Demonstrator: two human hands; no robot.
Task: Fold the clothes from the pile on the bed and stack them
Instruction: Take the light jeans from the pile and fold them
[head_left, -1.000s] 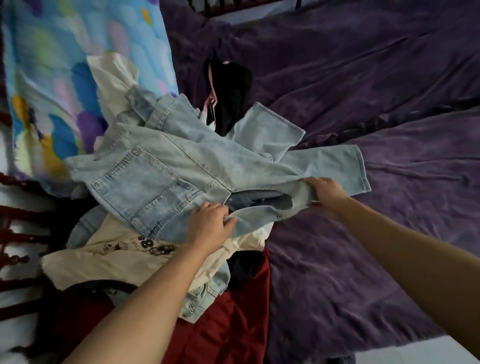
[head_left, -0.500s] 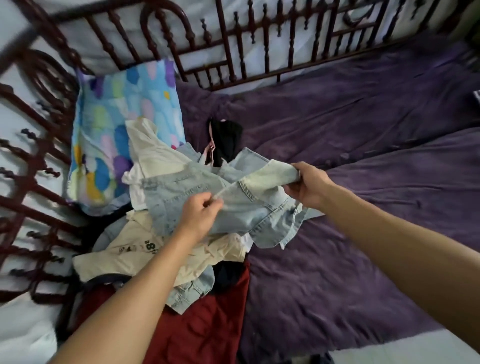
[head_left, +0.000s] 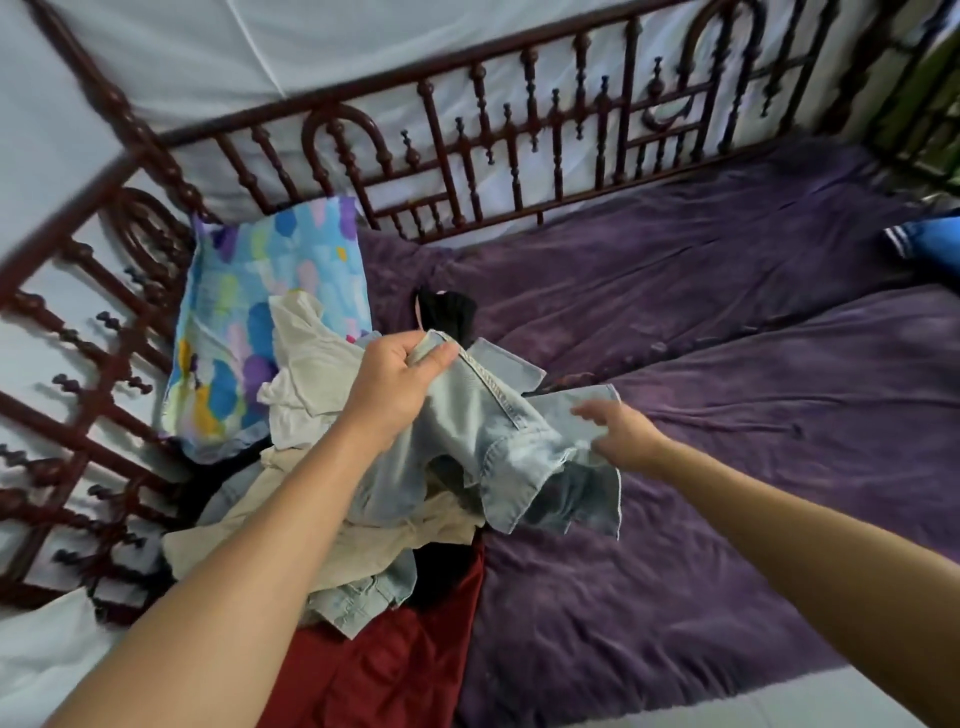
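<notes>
The pale denim garment is raised just over the pile, which lies at the left end of the bed, between its near edge and the patterned pillow in the far left corner; the left hand has a closed grip on a stitched edge of the denim, thumb pressed over the seam; the right hand reaches in with fingers fairly straight against a loose flap, not plainly closed on it.

The step in hand seems to be freeing this one piece and opening it out; it would go best if the right hand took a firm hold of the matching edge, both hands then drawing apart to shake out the bunching, and the piece were laid flat on the bare purple cover to the right, well apart from the pile.

The garment is crumpled, so its direction is only a judgement; the held seam points toward the far rail, and its long axis runs from there down toward the near edge, slanting right, the loose hems hanging lowest.
</notes>
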